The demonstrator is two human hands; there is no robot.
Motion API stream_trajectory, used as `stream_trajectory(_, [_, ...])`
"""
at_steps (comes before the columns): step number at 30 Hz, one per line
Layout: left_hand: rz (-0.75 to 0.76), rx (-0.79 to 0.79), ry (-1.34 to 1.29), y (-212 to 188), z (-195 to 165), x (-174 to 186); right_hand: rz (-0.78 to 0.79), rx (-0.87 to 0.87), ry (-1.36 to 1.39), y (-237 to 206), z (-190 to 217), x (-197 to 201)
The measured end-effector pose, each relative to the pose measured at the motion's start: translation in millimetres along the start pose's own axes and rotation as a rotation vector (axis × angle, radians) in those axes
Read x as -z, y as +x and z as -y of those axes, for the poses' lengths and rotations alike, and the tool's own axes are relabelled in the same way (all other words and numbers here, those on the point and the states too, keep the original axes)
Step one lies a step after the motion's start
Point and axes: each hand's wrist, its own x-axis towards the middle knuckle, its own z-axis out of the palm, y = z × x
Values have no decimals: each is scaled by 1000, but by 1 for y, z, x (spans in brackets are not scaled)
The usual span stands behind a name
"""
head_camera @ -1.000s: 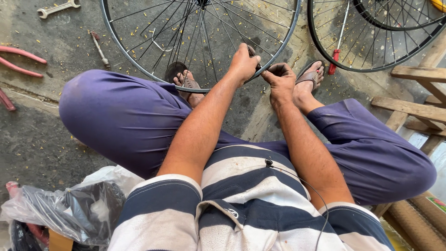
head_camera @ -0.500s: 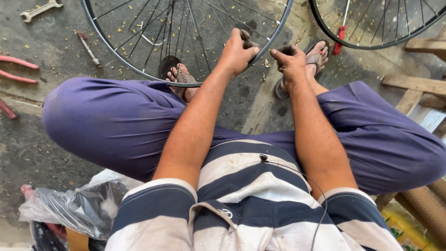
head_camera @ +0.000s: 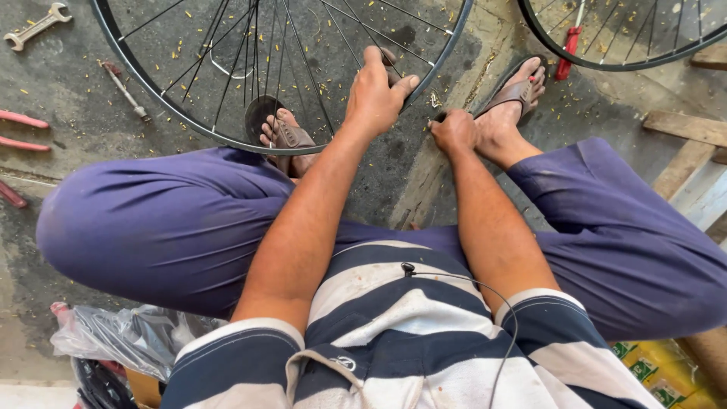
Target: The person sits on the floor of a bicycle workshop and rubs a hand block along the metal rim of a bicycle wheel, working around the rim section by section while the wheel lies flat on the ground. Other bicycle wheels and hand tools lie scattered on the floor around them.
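A bare spoked bicycle wheel stands on the concrete floor in front of me, between my sandalled feet. My left hand grips its dark rim at the lower right, thumb over the inside edge and fingers around the outside. My right hand is a closed fist just right of the rim, beside my right foot. A small dark tool pokes out of that fist; I cannot tell what kind it is. My left foot shows through the spokes.
A silver wrench, a screwdriver and red-handled pliers lie at the left. A second wheel with a red part is at the top right, above wooden planks. A plastic bag sits by my left hip.
My right hand has come off the rim and dropped lower, toward my right foot. My left hand has kept its hold on the rim.
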Motion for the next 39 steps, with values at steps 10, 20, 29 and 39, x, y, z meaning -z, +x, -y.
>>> stream_trajectory(10, [65, 56, -167, 9, -14, 1, 53, 82, 372, 29, -7, -5])
stream_trajectory(20, [60, 34, -292, 5, -15, 4, 246, 227, 963, 35, -14, 25])
stream_trajectory(29, [31, 58, -188, 6, -17, 5, 1, 360, -328, 5, -10, -6])
stream_trajectory(39, [53, 103, -166, 7, -16, 5, 367, 86, 1569, 36, -22, 9])
